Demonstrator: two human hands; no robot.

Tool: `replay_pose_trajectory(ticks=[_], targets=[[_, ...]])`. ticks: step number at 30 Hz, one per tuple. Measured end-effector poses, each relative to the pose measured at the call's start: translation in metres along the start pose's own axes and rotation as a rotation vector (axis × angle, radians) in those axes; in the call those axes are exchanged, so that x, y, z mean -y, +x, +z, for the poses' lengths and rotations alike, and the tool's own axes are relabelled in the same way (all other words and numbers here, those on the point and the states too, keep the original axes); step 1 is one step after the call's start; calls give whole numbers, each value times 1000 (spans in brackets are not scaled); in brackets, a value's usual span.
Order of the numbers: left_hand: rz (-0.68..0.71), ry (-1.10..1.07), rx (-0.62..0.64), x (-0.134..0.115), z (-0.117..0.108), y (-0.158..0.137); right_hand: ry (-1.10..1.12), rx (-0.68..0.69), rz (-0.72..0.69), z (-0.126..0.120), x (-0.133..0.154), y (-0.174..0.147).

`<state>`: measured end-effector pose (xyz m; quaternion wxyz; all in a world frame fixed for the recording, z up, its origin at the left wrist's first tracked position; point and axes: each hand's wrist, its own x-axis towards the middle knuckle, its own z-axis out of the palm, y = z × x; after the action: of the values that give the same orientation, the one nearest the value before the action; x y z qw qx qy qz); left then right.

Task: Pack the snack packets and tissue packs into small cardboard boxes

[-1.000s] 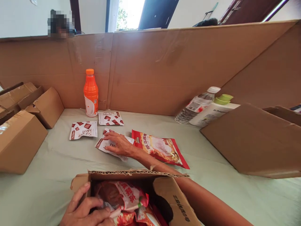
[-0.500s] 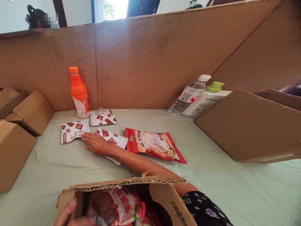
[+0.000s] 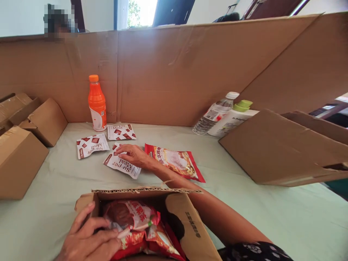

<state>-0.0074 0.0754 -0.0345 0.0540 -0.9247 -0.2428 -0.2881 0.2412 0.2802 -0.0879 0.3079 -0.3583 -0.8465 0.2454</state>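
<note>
My right hand (image 3: 132, 156) hovers at the nearest white Su-per Meal pouch (image 3: 123, 167), fingers slightly bent and apart, holding nothing. Two similar pouches, one on the left (image 3: 92, 145) and one farther back (image 3: 121, 132), lie beyond it. Under my right forearm's far side is a red snack bag (image 3: 176, 162). My left hand (image 3: 88, 235) grips the left wall of an open cardboard box (image 3: 194, 232), its fingertips reaching over inside. Inside the box are a red and white jelly bag (image 3: 136, 214) and other red packets (image 3: 163, 237).
An orange drink bottle (image 3: 97, 105) stands by the cardboard back wall (image 3: 174, 79). A water bottle (image 3: 214, 114) and a white bottle with a green cap (image 3: 231, 121) lean at the right. Brown boxes stand left (image 3: 24, 163) and right (image 3: 285, 152). A person's head shows behind the wall.
My right hand has moved right, off the left pouch to the nearest one, uncovering its print. My left hand has come farther over the box edge. The camera view has shifted slightly.
</note>
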Motion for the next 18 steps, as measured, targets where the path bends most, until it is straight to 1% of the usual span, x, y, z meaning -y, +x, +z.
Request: replay_pose_trajectory(ticks=[4, 6, 8, 10, 13, 16, 18], targets=[[-92, -23, 38, -8, 4, -10, -96, 167, 8, 5, 0, 1], [-137, -37, 50, -11, 3, -10, -174, 232, -28, 12, 3, 9], [-139, -45, 54, -12, 1, -7, -251, 269, -77, 21, 4, 21], [-126, -56, 50, -14, -2, -1, -317, 287, -98, 31, 4, 34], [-173, -79, -1, -16, -2, 5, -393, 298, -72, 48, 1, 50], [-188, -95, -41, -18, -1, 6, -436, 265, -50, 62, -3, 57], [-200, -107, -8, -19, -1, 4, -414, 220, -40, 66, -3, 57]])
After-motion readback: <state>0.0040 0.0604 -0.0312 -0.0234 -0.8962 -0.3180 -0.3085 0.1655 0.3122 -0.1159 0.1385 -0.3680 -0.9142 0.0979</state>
